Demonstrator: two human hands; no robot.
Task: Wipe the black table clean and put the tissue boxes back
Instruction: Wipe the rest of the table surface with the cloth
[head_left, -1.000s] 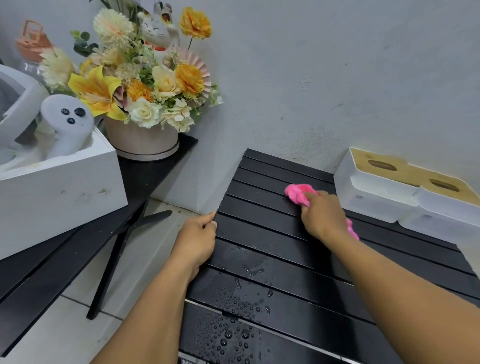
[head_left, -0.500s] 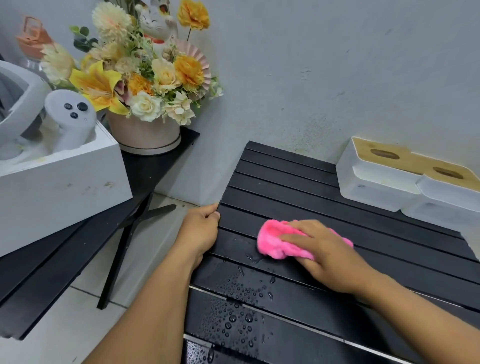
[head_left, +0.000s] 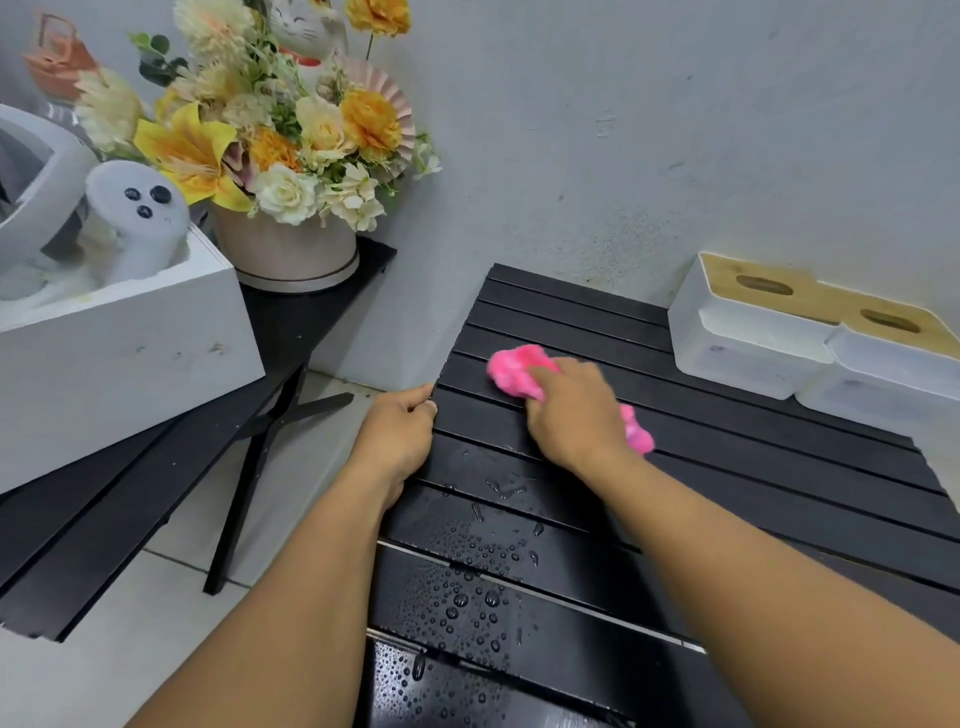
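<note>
Black table (head_left: 779, 457) is only partly wiped. The slats around the right hand (head_left: 571, 415) look dry, but many water drops (head_left: 467, 603) lie nearer to the person, behind both hands. The right hand grips a pink cloth (head_left: 514, 371) and presses it down; the left hand (head_left: 395, 441) holds the table's edge with curled fingers. Two tissue boxes (head_left: 753, 332) stand beyond the right hand, at the wall — not yet put back, I judge.

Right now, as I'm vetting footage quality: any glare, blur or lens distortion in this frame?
Head view: soft, even light, no hard shadows; water droplets on the black slatted table glint without washout; the fluffy pink cloth under the right hand looks slightly soft; wide-angle distortion skews the white rectangular box at left.
</note>
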